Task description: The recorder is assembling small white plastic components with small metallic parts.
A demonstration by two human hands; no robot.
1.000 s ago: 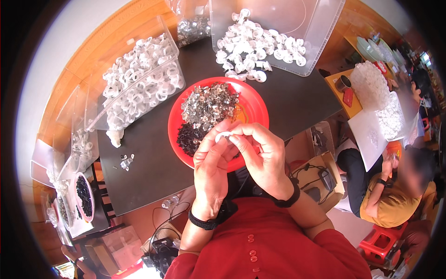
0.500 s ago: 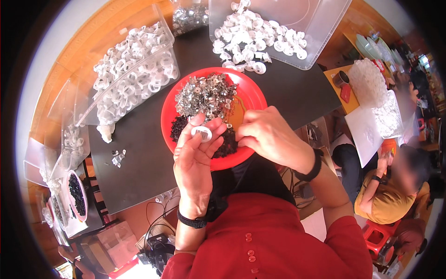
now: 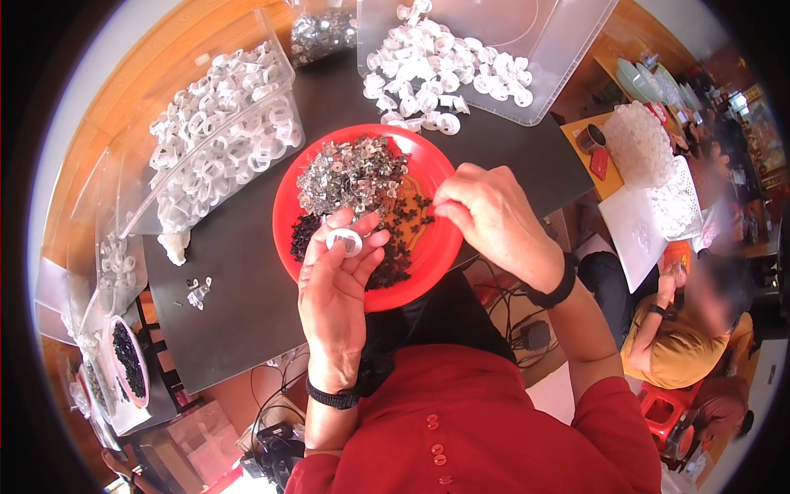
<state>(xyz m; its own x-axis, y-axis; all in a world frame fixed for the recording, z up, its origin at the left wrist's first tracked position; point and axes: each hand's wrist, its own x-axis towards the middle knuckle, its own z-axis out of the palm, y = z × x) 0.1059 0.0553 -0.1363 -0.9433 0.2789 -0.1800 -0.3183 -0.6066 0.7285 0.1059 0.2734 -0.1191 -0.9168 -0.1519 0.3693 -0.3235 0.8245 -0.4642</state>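
Observation:
My left hand (image 3: 336, 284) holds a small white round plastic part (image 3: 344, 241) with a metal piece on it, pinched in the fingertips over the near side of a red plate (image 3: 428, 255). The plate carries a heap of small silver metal pieces (image 3: 350, 174) and a scatter of small black parts (image 3: 399, 243). My right hand (image 3: 494, 218) rests on the plate's right side, fingertips curled down at the black parts by the rim; whether it grips one is hidden.
The plate sits on a dark table (image 3: 230, 280). A clear bin of white rings (image 3: 218, 136) stands at the left, another clear bin (image 3: 485, 58) with white rings at the back. A bag of metal pieces (image 3: 321, 34) lies behind. A seated person (image 3: 683, 329) is at the right.
My hands have separated: the left keeps the white part and has lowered toward me, while the right has moved out to the plate's right side.

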